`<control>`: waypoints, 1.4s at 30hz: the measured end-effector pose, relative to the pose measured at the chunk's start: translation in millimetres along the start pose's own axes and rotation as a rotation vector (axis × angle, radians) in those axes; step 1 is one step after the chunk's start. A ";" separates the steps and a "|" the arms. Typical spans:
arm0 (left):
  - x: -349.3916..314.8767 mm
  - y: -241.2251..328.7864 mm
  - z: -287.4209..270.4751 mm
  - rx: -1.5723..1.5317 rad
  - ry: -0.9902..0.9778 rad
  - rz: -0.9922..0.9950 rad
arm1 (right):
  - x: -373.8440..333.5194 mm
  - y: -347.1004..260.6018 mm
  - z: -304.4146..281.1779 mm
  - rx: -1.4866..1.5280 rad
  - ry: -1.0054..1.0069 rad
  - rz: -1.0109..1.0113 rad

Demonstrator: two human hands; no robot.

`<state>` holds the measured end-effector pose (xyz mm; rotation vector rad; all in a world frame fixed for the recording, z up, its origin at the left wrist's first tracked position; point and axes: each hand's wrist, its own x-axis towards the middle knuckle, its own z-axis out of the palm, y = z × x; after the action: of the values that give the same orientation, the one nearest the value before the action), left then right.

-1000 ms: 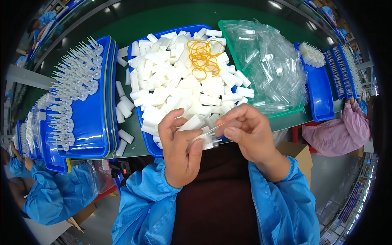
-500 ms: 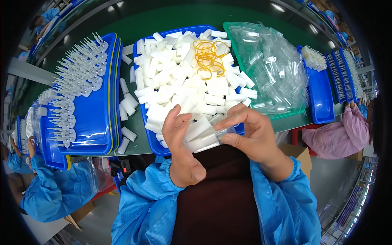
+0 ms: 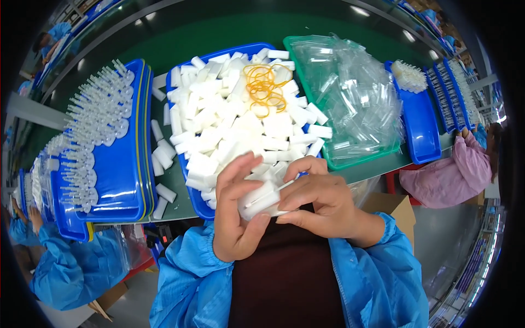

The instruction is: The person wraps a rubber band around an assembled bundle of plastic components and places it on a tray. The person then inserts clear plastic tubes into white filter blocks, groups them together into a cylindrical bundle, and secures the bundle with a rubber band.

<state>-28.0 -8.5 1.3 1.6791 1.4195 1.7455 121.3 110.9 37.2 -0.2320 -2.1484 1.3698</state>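
Note:
In front of my chest, my left hand (image 3: 234, 213) is closed round white foam blocks (image 3: 259, 199), thumb below and fingers above. From the other side my right hand (image 3: 321, 203) pinches the blocks' right end. Clear plastic shows in part at that end; its shape is mostly hidden by the fingers. Just beyond both hands lies a heap of white foam pieces (image 3: 219, 117) in a blue tray (image 3: 199, 204). Orange rubber bands (image 3: 266, 90) rest on the heap.
To the right, a green tray (image 3: 365, 159) holds many clear plastic pieces (image 3: 353, 98). Stacked blue trays (image 3: 117, 180) with white stemmed parts (image 3: 101, 106) stand left. Loose foam pieces (image 3: 162, 157) lie between. Another blue tray (image 3: 424, 128) is farther right. Co-workers sit at both sides.
My left fingers have closed round the foam blocks, and my right hand has moved left and lower against them. The clear plastic in my right hand is now largely covered.

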 end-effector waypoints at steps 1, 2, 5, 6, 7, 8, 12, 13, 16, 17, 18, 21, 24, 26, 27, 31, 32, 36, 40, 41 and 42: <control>-0.7 1.7 2.0 -0.156 0.000 -0.094 | 0.3 -1.8 -0.9 -0.084 -0.018 -0.029; -1.2 3.3 3.8 -0.312 -0.004 -0.189 | 0.8 -3.5 -1.5 -0.168 -0.036 -0.056; 2.0 7.6 3.4 -0.270 -0.060 -0.246 | -1.0 -3.5 -2.7 -0.200 -0.025 -0.076; 3.3 7.6 3.7 -0.228 -0.103 -0.260 | -1.6 -3.9 -3.9 -0.213 -0.034 -0.078; 4.6 8.1 4.1 -0.235 -0.110 -0.251 | -1.6 -4.4 -5.3 -0.224 -0.027 -0.078; 5.8 8.4 4.6 -0.166 -0.136 -0.252 | -1.3 -4.8 -6.9 -0.188 -0.045 -0.088; 4.0 6.8 1.6 -0.117 -0.135 -0.286 | 17.7 -12.3 -37.8 -0.291 -0.197 -0.094; 3.8 6.0 1.8 -0.119 -0.139 -0.283 | 24.0 -6.0 -49.3 -0.483 -0.093 -0.112; 3.0 9.0 2.9 -0.131 -0.105 -0.278 | 54.2 23.7 -96.3 -1.089 0.105 -0.048; 4.0 10.5 4.6 -0.160 -0.116 -0.297 | 63.2 35.8 -114.8 -1.203 0.106 -0.037; 4.4 11.1 5.3 -0.180 -0.120 -0.321 | 73.0 49.7 -128.6 -1.308 0.103 -0.032; 4.1 9.7 5.7 -0.168 -0.134 -0.303 | 91.5 68.2 -149.4 -1.348 -0.103 0.188; 4.4 11.2 3.0 -0.133 -0.126 -0.294 | 100.7 84.0 -149.8 -1.426 -0.203 0.217; 0.7 8.8 1.1 -0.117 -0.116 -0.304 | 107.8 83.4 -143.8 -1.456 -0.260 0.245; -0.6 7.5 0.5 -0.106 -0.111 -0.312 | 109.9 83.3 -142.3 -1.489 -0.316 0.279; -1.7 7.8 1.1 -0.118 -0.097 -0.323 | 110.2 83.3 -150.7 -1.463 -0.324 0.167; -1.4 8.6 0.9 -0.120 -0.084 -0.325 | 111.1 80.1 -153.4 -1.335 -0.308 0.229; 1.6 9.8 -0.7 -0.005 -0.054 -0.289 | 106.1 58.3 -150.8 -0.972 -0.095 0.193; 3.6 10.0 0.7 -0.018 0.028 -0.313 | 83.3 34.3 -119.7 -0.319 0.155 0.197; 4.0 7.9 0.8 0.022 0.039 -0.283 | 75.2 23.4 -105.8 -0.162 0.175 0.194; 4.4 6.9 0.7 0.062 0.046 -0.251 | 65.9 12.3 -93.7 -0.036 0.143 0.232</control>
<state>-25.9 -7.8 9.1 1.4257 1.6413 1.6249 117.0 217.8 80.0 -0.5915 -2.0774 1.3951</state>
